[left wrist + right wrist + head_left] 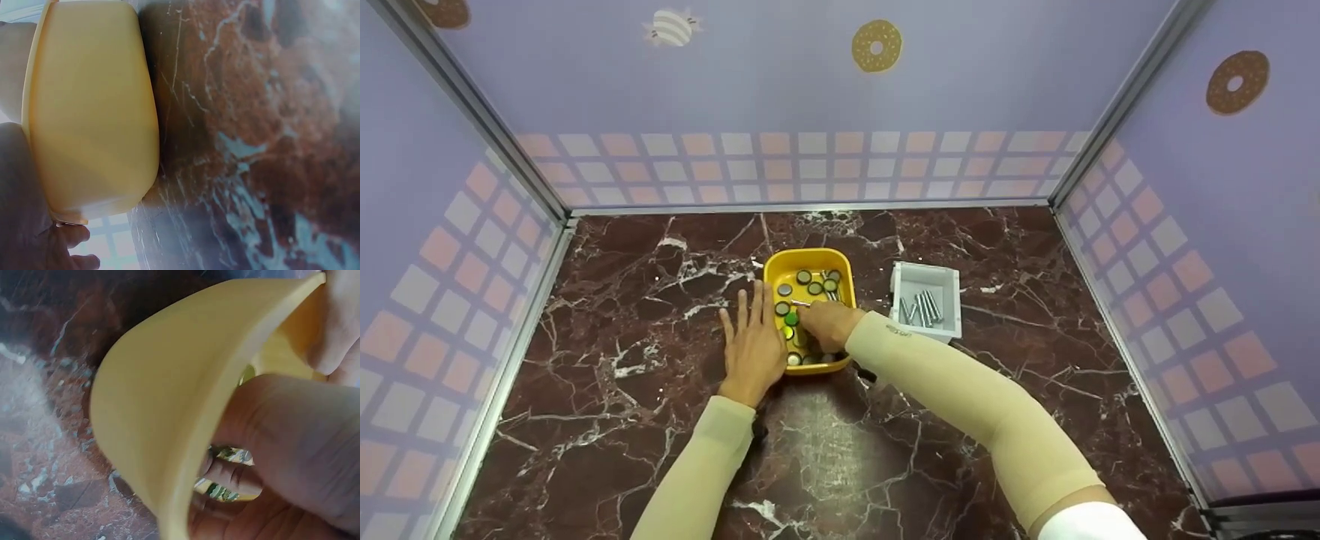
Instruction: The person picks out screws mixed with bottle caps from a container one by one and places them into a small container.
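A yellow plastic tub (808,256) stands on the dark marbled surface. Inside it lie round bottle caps (804,277) and a few metal bolts (832,295). My left hand (755,349) rests against the tub's left rim, its fingers straight and pointing away from me. Down inside the tub is my right hand (826,322), with its fingers bent among the caps. A slim silver piece (801,303) shows beside its fingers; whether they pinch it is hidden. In the right wrist view, the tub's wall (169,388) covers part of the fingers (230,475).
To the right of the tub sits a small white box (958,300) with several metal bolts (928,307) in it, close to my right sleeve (952,382). Patterned lilac panels (780,90) enclose the surface at the back and both sides.
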Motion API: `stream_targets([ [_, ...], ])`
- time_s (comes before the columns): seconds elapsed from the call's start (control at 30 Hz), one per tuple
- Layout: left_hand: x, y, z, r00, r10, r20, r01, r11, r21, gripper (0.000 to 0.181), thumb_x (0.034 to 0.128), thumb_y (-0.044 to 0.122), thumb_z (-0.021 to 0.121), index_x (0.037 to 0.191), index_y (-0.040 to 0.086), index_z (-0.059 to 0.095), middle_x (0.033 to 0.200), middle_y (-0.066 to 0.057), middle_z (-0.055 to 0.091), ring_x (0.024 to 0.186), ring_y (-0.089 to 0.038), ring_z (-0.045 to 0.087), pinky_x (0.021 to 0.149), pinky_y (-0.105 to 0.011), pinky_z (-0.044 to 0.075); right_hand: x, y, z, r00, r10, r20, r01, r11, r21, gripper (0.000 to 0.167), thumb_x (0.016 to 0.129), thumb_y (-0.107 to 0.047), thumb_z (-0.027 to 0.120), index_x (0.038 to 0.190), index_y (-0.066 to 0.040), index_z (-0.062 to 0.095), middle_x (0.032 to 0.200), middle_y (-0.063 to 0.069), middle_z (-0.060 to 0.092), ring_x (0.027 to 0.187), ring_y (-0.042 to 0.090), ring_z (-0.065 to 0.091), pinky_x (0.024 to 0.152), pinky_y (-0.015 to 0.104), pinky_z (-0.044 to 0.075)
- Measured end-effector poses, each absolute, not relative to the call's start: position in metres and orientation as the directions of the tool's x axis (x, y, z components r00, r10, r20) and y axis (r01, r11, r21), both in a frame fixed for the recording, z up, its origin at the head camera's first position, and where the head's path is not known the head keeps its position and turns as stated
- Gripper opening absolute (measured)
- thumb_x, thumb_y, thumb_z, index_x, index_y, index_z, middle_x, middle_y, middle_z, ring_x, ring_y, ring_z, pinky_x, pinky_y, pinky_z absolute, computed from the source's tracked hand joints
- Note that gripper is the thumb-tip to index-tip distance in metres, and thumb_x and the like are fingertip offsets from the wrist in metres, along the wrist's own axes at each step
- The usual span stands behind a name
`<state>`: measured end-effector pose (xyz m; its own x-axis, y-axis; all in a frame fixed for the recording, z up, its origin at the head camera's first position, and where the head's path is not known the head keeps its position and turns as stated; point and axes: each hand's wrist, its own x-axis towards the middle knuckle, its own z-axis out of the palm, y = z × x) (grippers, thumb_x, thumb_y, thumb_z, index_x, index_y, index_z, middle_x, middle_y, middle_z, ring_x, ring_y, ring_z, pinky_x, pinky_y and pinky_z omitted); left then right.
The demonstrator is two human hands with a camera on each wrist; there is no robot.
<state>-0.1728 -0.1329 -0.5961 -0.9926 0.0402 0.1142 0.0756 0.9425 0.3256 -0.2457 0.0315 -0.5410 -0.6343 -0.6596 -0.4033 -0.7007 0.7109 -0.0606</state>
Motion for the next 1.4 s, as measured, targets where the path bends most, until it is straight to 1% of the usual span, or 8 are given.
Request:
stream_targets([
  [0.23,-0.173,-0.132,-0.597,-0.992,0.054,0.112,0.088,0.943,0.321,0.084,0.1158,0.016,0.059,0.186,-0.002,0.016,0.197,-0.021,0.01,0.183,-0.05,0.016,0.146,-0.078,0.014,-0.251,0.039,-0.539,-0.63,-0.674,-0.385,-0.674,0.721,-0.16,0.048,0.103,0.002,0.08,0.149,0.0,0.068,0.125,0.021,0.083,0.112,0.035,0.081,0.103,0.047,0.07],
  [0.4,-0.175,-0.132,-0.597,-0.992,0.052,0.111,0.087,0.936,0.342,0.083,0.116,0.015,0.057,0.185,-0.003,0.016,0.197,-0.023,0.009,0.184,-0.049,0.013,0.148,-0.074,0.015,-0.254,0.045,-0.535,-0.626,-0.708,-0.328,-0.65,0.706,-0.282,0.036,0.106,0.003,0.078,0.141,0.003,0.071,0.125,0.022,0.083,0.112,0.038,0.08,0.103,0.051,0.07],
  [0.5,-0.175,-0.131,-0.597,-0.992,0.056,0.11,0.091,0.933,0.349,0.082,0.1163,0.014,0.056,0.185,-0.004,0.016,0.196,-0.025,0.009,0.183,-0.049,0.014,0.148,-0.073,0.016,-0.255,0.051,-0.532,-0.62,-0.73,-0.288,-0.644,0.683,-0.344,0.032,0.109,-0.001,0.075,0.14,0.004,0.074,0.128,0.024,0.084,0.114,0.04,0.081,0.104,0.054,0.069],
  [0.67,-0.175,-0.131,-0.599,-0.992,0.049,0.118,0.088,0.931,0.353,0.082,0.1158,0.014,0.057,0.185,-0.004,0.017,0.196,-0.025,0.012,0.182,-0.051,0.018,0.147,-0.073,0.018,-0.255,0.061,-0.527,-0.619,-0.75,-0.232,-0.633,0.652,-0.418,0.033,0.107,-0.003,0.076,0.14,0.003,0.079,0.128,0.024,0.085,0.11,0.04,0.081,0.102,0.054,0.069],
  [0.83,-0.175,-0.132,-0.599,-0.99,0.042,0.135,0.088,0.933,0.349,0.081,0.1158,0.014,0.057,0.185,-0.003,0.019,0.196,-0.025,0.014,0.181,-0.053,0.021,0.147,-0.074,0.019,-0.254,0.07,-0.521,-0.639,-0.741,-0.208,-0.588,0.644,-0.49,0.039,0.104,-0.001,0.079,0.142,0.003,0.078,0.12,0.024,0.087,0.097,0.034,0.083,0.09,0.047,0.072],
  [0.93,-0.175,-0.131,-0.599,-0.99,0.044,0.133,0.088,0.933,0.348,0.081,0.1163,0.015,0.057,0.185,-0.003,0.018,0.196,-0.024,0.014,0.181,-0.053,0.02,0.147,-0.074,0.019,-0.253,0.076,-0.518,-0.662,-0.72,-0.209,-0.549,0.655,-0.52,0.044,0.102,-0.001,0.082,0.146,0.001,0.077,0.116,0.023,0.087,0.097,0.032,0.085,0.088,0.045,0.073],
  [1.13,-0.175,-0.132,-0.6,-0.99,0.039,0.135,0.085,0.931,0.354,0.079,0.1179,0.017,0.055,0.186,-0.001,0.018,0.196,-0.022,0.014,0.181,-0.054,0.019,0.146,-0.076,0.018,-0.253,0.088,-0.515,-0.698,-0.688,-0.199,-0.504,0.669,-0.547,0.051,0.095,0.003,0.084,0.145,-0.005,0.076,0.119,0.02,0.086,0.109,0.035,0.084,0.096,0.047,0.072],
  [1.4,-0.177,-0.135,-0.6,-0.995,-0.01,0.097,0.03,0.918,0.395,0.079,0.1179,0.022,0.051,0.188,0.008,0.017,0.196,-0.021,0.016,0.182,-0.055,0.014,0.146,-0.079,0.012,-0.252,0.11,-0.509,-0.744,-0.64,-0.19,-0.413,0.665,-0.622,0.059,0.091,0.001,0.091,0.147,-0.008,0.075,0.12,0.019,0.086,0.106,0.033,0.083,0.096,0.049,0.072],
])
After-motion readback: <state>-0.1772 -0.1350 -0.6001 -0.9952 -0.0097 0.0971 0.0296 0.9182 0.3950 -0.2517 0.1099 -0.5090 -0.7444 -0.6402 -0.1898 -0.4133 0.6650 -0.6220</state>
